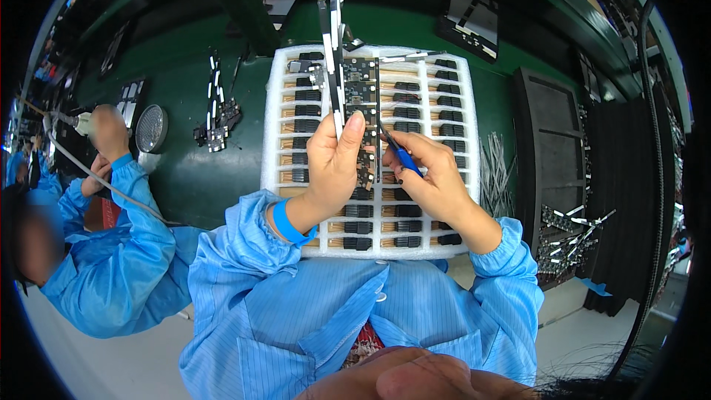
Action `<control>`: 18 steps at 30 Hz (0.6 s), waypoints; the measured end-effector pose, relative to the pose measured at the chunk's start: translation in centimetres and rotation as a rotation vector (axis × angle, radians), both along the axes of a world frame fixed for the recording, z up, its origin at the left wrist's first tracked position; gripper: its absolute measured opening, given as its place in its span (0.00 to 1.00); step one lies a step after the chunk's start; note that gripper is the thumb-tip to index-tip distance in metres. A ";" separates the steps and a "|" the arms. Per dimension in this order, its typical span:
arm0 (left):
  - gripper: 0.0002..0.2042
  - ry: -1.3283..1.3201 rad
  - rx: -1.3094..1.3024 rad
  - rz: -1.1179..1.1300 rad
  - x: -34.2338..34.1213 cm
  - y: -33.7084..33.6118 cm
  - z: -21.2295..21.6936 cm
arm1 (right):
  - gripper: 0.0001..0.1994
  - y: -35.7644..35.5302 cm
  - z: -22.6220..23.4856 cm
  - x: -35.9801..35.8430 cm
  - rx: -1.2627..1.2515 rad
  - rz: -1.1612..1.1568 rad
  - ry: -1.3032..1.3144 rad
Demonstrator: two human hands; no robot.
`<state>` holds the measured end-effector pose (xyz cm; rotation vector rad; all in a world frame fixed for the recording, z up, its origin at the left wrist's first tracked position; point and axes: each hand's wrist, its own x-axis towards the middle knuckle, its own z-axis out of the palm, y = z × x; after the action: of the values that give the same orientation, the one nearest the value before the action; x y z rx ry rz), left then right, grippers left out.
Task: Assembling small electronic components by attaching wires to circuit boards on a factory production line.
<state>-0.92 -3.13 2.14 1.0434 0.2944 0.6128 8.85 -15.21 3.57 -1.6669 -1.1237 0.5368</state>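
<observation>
A long black circuit board panel (361, 92) stands upright in my left hand (332, 164), with the thumb pressed along its near part. Beside it, several thin strips with black and white sections (335, 44) rise from the same hand. My right hand (438, 181) is closed around a small blue-handled tool (406, 160). Its dark tip meets the panel's right edge, by a narrow dark strip (379, 96); the tip's shape is too small to make out. Below both hands lies a white foam tray (275, 133) with rows of black pieces with tan leads (407, 112).
Strips of board (215, 115) lie on the green table (200, 185) to the left, near a round metal-rimmed dish (152, 128). A co-worker's hands (109, 133) are farther left. Thin grey strips (496, 170) and a black tray (552, 130) are at right.
</observation>
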 end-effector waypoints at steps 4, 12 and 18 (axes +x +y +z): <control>0.10 0.013 0.009 0.007 0.0 0.0 -0.2 | 0.17 0.2 0.2 -0.3 -0.019 -0.033 -0.020; 0.11 0.000 0.051 0.027 0.0 0.0 -0.6 | 0.17 0.3 0.5 -0.4 -0.033 -0.012 -0.097; 0.11 0.001 0.073 0.045 0.0 -0.2 -0.6 | 0.16 0.4 0.2 -0.6 -0.005 0.006 -0.075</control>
<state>-0.91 -3.33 1.56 1.1093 0.2987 0.6674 8.25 -14.84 3.74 -1.7006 -1.1829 0.4842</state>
